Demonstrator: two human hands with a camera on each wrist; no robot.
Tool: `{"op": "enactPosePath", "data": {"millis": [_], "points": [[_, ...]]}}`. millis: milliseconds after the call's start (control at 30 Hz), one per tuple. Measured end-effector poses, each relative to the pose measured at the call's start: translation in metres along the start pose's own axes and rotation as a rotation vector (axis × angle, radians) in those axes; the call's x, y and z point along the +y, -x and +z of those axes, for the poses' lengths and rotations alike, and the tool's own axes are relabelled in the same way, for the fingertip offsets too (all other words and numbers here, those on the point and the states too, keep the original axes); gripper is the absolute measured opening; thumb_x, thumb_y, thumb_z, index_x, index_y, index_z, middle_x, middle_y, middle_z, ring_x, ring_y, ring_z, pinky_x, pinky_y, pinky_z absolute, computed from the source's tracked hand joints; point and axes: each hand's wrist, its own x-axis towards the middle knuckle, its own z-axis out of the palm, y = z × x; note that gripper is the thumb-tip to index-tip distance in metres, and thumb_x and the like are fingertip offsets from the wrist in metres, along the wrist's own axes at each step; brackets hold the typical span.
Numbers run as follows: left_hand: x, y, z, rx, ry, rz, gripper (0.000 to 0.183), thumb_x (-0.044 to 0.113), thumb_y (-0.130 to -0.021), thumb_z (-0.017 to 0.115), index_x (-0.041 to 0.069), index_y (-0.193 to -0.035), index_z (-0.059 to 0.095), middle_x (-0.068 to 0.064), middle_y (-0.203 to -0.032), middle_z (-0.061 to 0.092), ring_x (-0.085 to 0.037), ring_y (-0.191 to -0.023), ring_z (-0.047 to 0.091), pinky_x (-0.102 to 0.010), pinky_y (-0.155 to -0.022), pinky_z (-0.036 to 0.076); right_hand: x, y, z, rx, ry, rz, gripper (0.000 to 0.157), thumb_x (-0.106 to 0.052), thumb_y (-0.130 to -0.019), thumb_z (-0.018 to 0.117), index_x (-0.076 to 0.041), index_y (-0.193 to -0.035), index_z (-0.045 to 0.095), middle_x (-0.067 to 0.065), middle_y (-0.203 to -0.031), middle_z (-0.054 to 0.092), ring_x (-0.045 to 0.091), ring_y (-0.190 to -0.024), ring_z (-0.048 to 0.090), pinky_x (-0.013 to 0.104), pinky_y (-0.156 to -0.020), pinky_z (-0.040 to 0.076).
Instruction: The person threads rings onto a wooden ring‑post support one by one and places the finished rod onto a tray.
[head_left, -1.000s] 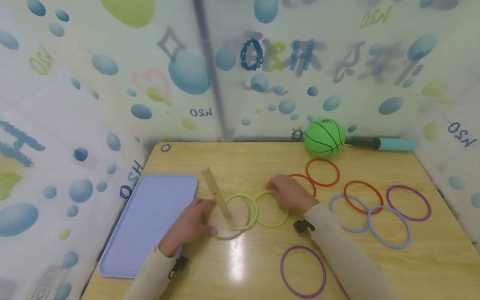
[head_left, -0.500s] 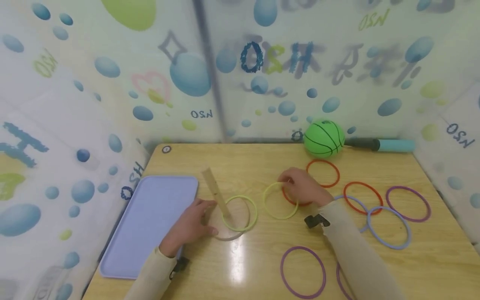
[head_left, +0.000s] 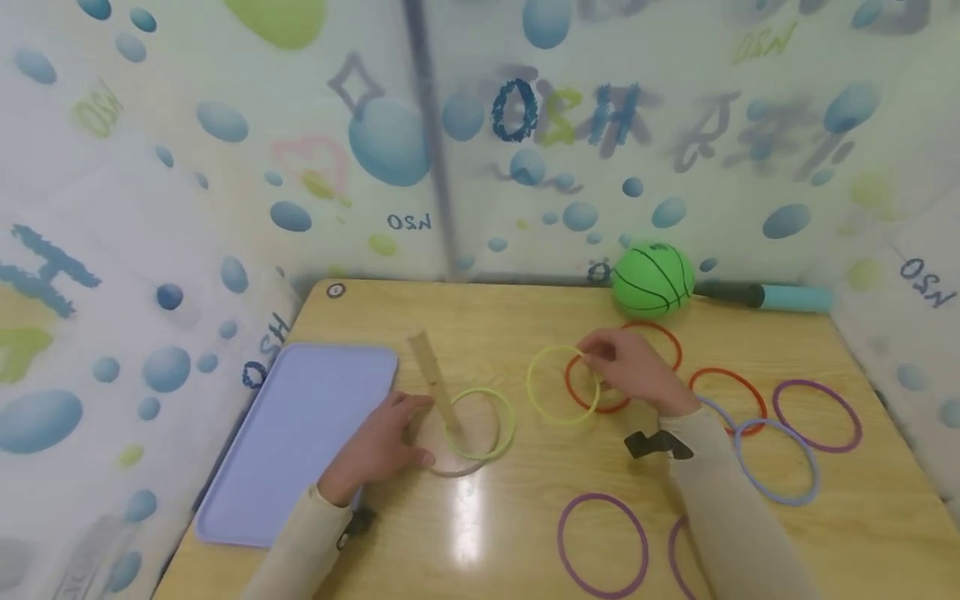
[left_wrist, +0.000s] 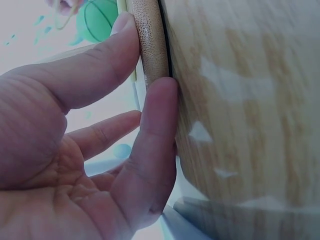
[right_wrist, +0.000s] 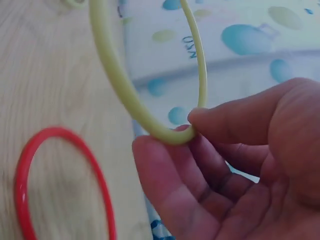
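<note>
A wooden peg [head_left: 432,375] stands tilted in the head view on a round wooden base, with one yellow-green ring [head_left: 513,423] lying around its foot. My left hand [head_left: 382,442] holds the edge of that base [left_wrist: 152,45] between thumb and fingers, as the left wrist view shows up close. Over to the right, my right hand [head_left: 633,367] pinches a second yellow-green ring [right_wrist: 119,85] at its rim. This ring is tipped up above the table and overlaps a red ring [head_left: 567,379] in the head view.
Left of the stand lies a lavender tray [head_left: 337,400]. Further red rings, blue rings [head_left: 815,475] and purple rings [head_left: 858,425] spread over the right side. A green ball [head_left: 652,279] and a teal-and-black cylinder [head_left: 795,297] sit along the back wall.
My right hand has moved right and away from the stand, taking the second yellow-green ring off the table and tipping it up. The left hand has stayed at the base.
</note>
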Motion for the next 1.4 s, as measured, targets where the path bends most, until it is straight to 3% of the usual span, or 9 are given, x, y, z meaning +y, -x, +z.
{"op": "enactPosePath", "data": {"millis": [233, 500, 800, 1133, 1333, 1400], "points": [[0.003, -0.005, -0.003, -0.012, -0.012, -0.006, 0.086, 0.027, -0.073, 0.096, 0.008, -0.148, 0.059, -0.015, -0.126, 0.062, -0.021, -0.097, 0.056, -0.045, -0.09, 0.053, -0.019, 0.008, -0.005, -0.036, -0.183, 0.047, 0.027, -0.01, -0.104, 0.064, 0.002, -0.128, 0.064, 0.03, -0.119, 0.067, 0.037, -0.105, 0.07, 0.044, -0.076, 0.066], [0.007, -0.001, -0.009, -0.021, 0.0, -0.021, 0.085, 0.026, -0.073, 0.097, 0.004, -0.146, 0.059, -0.015, -0.121, 0.062, -0.022, -0.096, 0.055, -0.044, -0.088, 0.051, -0.046, 0.017, -0.006, -0.029, -0.306, -0.004, 0.027, -0.011, -0.102, 0.068, 0.002, -0.125, 0.063, 0.012, -0.113, 0.067, 0.017, -0.099, 0.071, 0.045, -0.076, 0.066], [0.002, -0.004, -0.006, -0.039, 0.01, -0.045, 0.086, 0.029, -0.073, 0.097, 0.005, -0.146, 0.059, -0.011, -0.115, 0.06, -0.018, -0.09, 0.051, -0.037, -0.082, 0.049, -0.082, 0.028, 0.002, 0.003, -0.53, -0.133, 0.014, -0.006, -0.102, 0.067, -0.007, -0.116, 0.066, 0.007, -0.097, 0.07, 0.018, -0.084, 0.073, 0.043, -0.071, 0.066], [0.003, -0.007, -0.003, -0.047, -0.003, -0.038, 0.086, 0.029, -0.073, 0.097, 0.006, -0.147, 0.058, -0.013, -0.12, 0.06, -0.021, -0.095, 0.053, -0.042, -0.088, 0.051, -0.122, 0.027, 0.017, 0.004, -0.837, -0.304, 0.026, 0.006, -0.103, 0.056, -0.012, -0.115, 0.07, 0.002, -0.095, 0.069, 0.017, -0.082, 0.071, 0.034, -0.068, 0.065], [0.002, -0.008, -0.002, -0.044, -0.02, -0.036, 0.086, 0.027, -0.073, 0.097, 0.006, -0.147, 0.059, -0.014, -0.12, 0.06, -0.022, -0.095, 0.055, -0.045, -0.09, 0.052, -0.148, 0.018, 0.035, 0.012, -0.914, -0.259, 0.023, 0.003, -0.103, 0.058, -0.013, -0.115, 0.07, 0.002, -0.094, 0.071, 0.017, -0.082, 0.071, 0.034, -0.07, 0.065], [0.001, -0.008, -0.003, -0.033, -0.013, -0.022, 0.086, 0.025, -0.072, 0.097, 0.006, -0.147, 0.059, -0.017, -0.126, 0.06, -0.027, -0.104, 0.059, -0.05, -0.096, 0.053, -0.153, 0.013, 0.043, 0.006, -0.92, -0.232, 0.021, 0.002, -0.103, 0.059, -0.012, -0.115, 0.068, 0.002, -0.093, 0.07, 0.017, -0.082, 0.072, 0.035, -0.071, 0.065]]}}
